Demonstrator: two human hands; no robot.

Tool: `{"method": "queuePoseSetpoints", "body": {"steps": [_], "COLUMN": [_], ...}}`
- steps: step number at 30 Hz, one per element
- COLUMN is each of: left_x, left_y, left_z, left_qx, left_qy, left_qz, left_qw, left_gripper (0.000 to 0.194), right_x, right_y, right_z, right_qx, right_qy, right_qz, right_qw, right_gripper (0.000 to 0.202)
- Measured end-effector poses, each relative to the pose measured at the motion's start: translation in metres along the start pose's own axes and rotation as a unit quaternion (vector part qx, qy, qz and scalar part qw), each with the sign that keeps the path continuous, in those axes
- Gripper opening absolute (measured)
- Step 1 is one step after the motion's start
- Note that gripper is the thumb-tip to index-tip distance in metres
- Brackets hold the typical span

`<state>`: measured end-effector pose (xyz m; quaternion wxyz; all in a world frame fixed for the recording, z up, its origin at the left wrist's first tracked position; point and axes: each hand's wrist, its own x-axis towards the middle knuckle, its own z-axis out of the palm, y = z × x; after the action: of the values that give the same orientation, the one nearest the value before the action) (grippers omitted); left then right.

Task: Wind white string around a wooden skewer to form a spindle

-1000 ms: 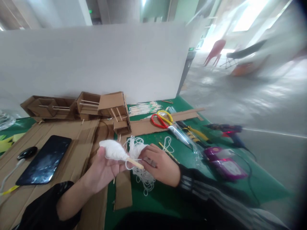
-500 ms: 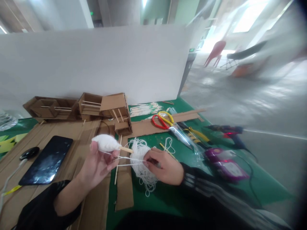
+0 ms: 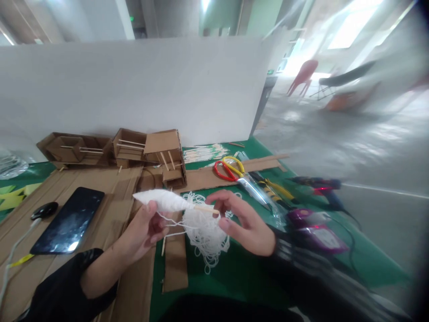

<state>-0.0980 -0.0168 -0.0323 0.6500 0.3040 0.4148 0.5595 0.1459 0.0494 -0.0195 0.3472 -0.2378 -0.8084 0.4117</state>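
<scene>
My left hand (image 3: 142,235) grips a stick wound with white string (image 3: 166,200), a thick spindle shape with a pointed left end. The stick's bare wooden end (image 3: 205,209) sticks out to the right. Around that tip, my right hand (image 3: 250,227) is open, thumb and fingers apart; whether it touches the wood I cannot tell. Loose strands run from below the left hand to a tangled heap of white string (image 3: 209,241) on the green table, partly behind the stick and the right fingers.
Behind stand cardboard boxes with sticks (image 3: 164,145). Scissors with red and yellow handles (image 3: 252,191), pliers (image 3: 279,188) and a purple-and-white device (image 3: 321,237) lie right, near a glue gun (image 3: 315,182). A phone (image 3: 69,220) and a mouse (image 3: 44,210) rest on cardboard at left.
The wound stick has swung to point further right, showing its full length. My right hand has let go of the string strands and opened by the stick's tip.
</scene>
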Motion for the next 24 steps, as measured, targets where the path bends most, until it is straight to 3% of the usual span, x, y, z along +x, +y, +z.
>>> {"method": "queuePoseSetpoints", "body": {"steps": [3, 8, 12, 15, 17, 20, 22, 24], "left_x": [-0.005, -0.008, -0.003, 0.001, 0.002, 0.001, -0.001, -0.003], "left_y": [-0.002, -0.009, -0.019, -0.018, -0.011, 0.006, 0.016, 0.022], "left_z": [0.005, 0.011, 0.007, 0.005, 0.005, 0.005, 0.006, 0.007], "left_qx": [0.039, 0.13, 0.19, 0.259, 0.344, 0.51, 0.606, 0.651], "left_qy": [0.02, 0.008, -0.001, 0.012, 0.031, 0.054, 0.017, -0.036], "left_qz": [0.004, 0.013, 0.03, 0.044, 0.067, 0.117, 0.128, 0.121], "left_qw": [0.999, 0.991, 0.981, 0.965, 0.936, 0.85, 0.785, 0.748], "left_gripper": [0.05, 0.049, 0.044, 0.037, 0.035, 0.03, 0.023, 0.02], "right_x": [0.01, 0.028, 0.033, 0.033, 0.033, 0.033, 0.033, 0.034], "right_y": [-0.03, -0.066, -0.064, -0.054, -0.046, -0.034, -0.025, -0.016], "right_z": [-0.012, -0.005, 0.013, 0.016, 0.011, 0.0, -0.005, -0.006], "right_qx": [0.015, -0.185, -0.277, -0.247, -0.182, -0.017, 0.103, 0.203], "right_qy": [-0.05, -0.145, -0.151, -0.132, -0.108, -0.056, -0.015, 0.018], "right_qz": [-0.004, 0.084, 0.104, 0.117, 0.139, 0.153, 0.14, 0.125], "right_qw": [0.999, 0.968, 0.943, 0.953, 0.967, 0.986, 0.985, 0.971], "right_gripper": [0.047, 0.047, 0.041, 0.032, 0.026, 0.031, 0.032, 0.029]}}
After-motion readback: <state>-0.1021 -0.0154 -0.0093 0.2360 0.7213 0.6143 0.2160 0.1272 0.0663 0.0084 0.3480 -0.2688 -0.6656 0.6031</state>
